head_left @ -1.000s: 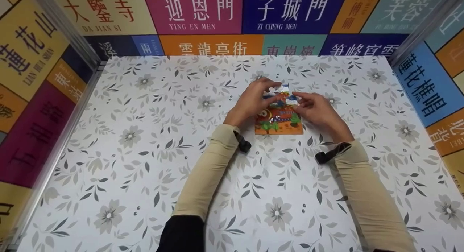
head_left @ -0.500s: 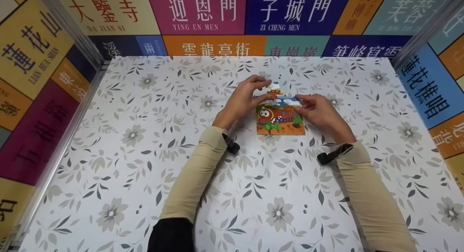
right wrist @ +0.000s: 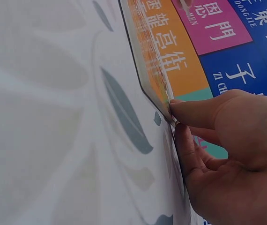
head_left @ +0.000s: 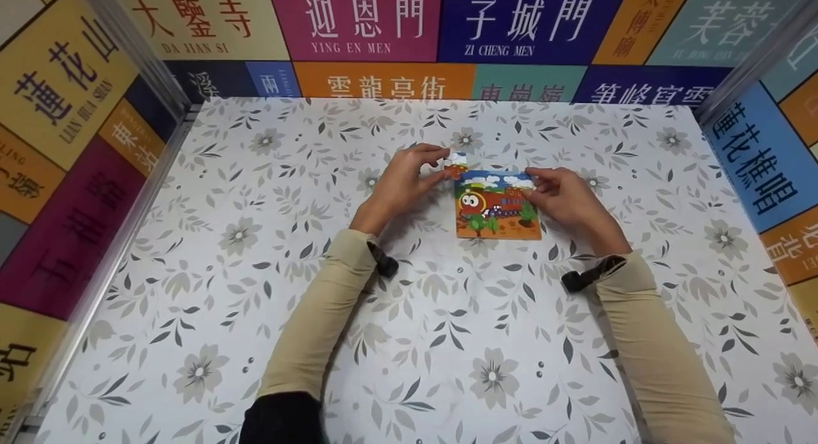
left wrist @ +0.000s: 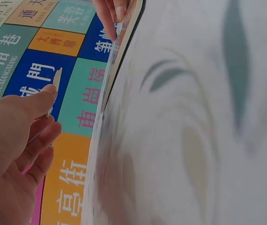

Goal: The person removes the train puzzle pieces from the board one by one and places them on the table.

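Note:
A square cartoon train jigsaw puzzle [head_left: 498,207] lies flat on the table, its picture a red train with eyes under a blue sky. My left hand [head_left: 406,182] pinches a small jigsaw piece [head_left: 455,165] by its edge, just off the puzzle's upper left corner. In the left wrist view the piece [left wrist: 57,78] stands thin between thumb and fingers, raised above the tabletop. My right hand [head_left: 565,195] holds the puzzle's upper right edge between thumb and forefinger. From the right wrist, the puzzle's thick side [right wrist: 147,70] shows, with thumb and forefinger at its corner.
A white cloth with grey flowers and leaves covers the table [head_left: 409,342]. Upright panels with coloured lettering [head_left: 358,22] close off the back and both sides. Each wrist wears a black camera strap [head_left: 591,275].
My left hand has carried the jigsaw piece leftward, from above the puzzle's top to beside its upper left corner, uncovering the picture. The right hand keeps its place at the right edge.

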